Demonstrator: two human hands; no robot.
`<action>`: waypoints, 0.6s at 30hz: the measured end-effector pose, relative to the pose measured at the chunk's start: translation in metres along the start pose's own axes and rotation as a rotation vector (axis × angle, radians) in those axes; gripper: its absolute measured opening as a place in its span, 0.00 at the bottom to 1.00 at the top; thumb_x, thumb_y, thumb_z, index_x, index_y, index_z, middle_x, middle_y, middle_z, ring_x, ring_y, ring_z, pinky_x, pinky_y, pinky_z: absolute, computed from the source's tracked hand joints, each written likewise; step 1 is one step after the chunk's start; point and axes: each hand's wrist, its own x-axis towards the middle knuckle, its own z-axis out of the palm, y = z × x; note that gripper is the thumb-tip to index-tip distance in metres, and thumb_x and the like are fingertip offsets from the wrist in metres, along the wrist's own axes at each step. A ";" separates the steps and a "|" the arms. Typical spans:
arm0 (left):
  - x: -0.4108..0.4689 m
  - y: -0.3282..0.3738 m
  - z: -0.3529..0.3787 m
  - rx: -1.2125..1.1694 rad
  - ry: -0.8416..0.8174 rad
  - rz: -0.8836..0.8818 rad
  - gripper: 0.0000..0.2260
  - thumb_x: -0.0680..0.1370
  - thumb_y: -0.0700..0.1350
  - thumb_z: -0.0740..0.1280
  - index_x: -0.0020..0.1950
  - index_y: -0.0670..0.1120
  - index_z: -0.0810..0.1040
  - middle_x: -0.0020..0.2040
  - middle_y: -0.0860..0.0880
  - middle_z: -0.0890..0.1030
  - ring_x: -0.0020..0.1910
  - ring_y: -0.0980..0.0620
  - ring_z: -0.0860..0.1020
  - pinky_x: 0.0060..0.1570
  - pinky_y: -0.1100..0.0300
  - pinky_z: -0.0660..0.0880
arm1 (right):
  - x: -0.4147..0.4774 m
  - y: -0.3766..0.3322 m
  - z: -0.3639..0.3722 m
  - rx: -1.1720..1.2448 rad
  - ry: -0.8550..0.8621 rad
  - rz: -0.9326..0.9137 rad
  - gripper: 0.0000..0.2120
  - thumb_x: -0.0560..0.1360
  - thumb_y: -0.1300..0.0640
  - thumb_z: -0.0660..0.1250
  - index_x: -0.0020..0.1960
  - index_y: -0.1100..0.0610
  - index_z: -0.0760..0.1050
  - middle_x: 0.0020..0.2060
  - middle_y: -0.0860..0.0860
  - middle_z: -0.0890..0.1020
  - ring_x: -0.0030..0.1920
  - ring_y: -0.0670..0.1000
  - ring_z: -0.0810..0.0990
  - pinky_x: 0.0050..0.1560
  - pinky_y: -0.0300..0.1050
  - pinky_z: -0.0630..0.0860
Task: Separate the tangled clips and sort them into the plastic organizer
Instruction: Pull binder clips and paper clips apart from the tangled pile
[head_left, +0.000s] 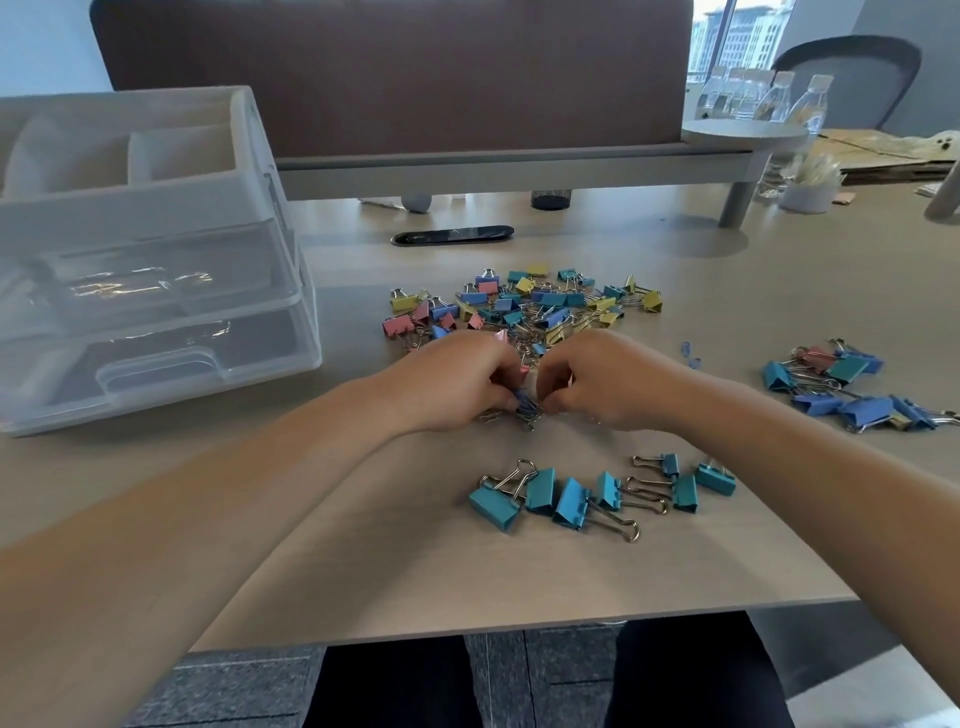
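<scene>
Tangled clips (524, 306) lie heaped in the middle of the surface (311, 519), just beyond the person's knuckles, a jumble of yellow, pink, blue and teal. Both hands meet right in front of the heap. The left hand (457, 384) and the right hand (608, 384) each have their fingers curled in on a small knot (525, 405) of clips, with a blue one showing between them, held low over the surface. Nearer the person sits a teal group (571, 493), and off to the right a mostly blue group (852, 389); both look already pulled free. The plastic organizer (145, 249) stands well apart on the left, its drawers shut. To do this step well, I'd say one hand should pin a clip's body firm while the other slides the hooked wire handle out along its loop rather than yanking. The freed clip then goes with its colour.
</scene>
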 end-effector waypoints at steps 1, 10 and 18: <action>0.000 0.001 -0.002 -0.013 0.007 0.001 0.06 0.76 0.46 0.71 0.51 0.47 0.82 0.45 0.52 0.81 0.42 0.55 0.76 0.37 0.66 0.68 | 0.000 0.001 -0.001 0.014 0.010 0.003 0.03 0.76 0.55 0.70 0.47 0.48 0.80 0.40 0.39 0.78 0.43 0.43 0.77 0.39 0.34 0.70; -0.002 0.002 -0.015 -0.063 0.052 -0.019 0.05 0.77 0.45 0.70 0.52 0.49 0.81 0.37 0.63 0.73 0.35 0.67 0.72 0.33 0.78 0.65 | -0.001 0.000 -0.003 0.031 0.063 0.008 0.04 0.77 0.54 0.69 0.51 0.50 0.81 0.43 0.44 0.80 0.44 0.44 0.77 0.42 0.36 0.71; -0.005 -0.004 -0.022 -0.021 0.053 -0.042 0.05 0.77 0.44 0.70 0.50 0.47 0.83 0.36 0.61 0.74 0.36 0.61 0.73 0.34 0.68 0.63 | 0.008 -0.017 0.002 -0.012 0.032 -0.020 0.07 0.77 0.56 0.68 0.53 0.51 0.83 0.43 0.44 0.81 0.45 0.46 0.78 0.47 0.43 0.76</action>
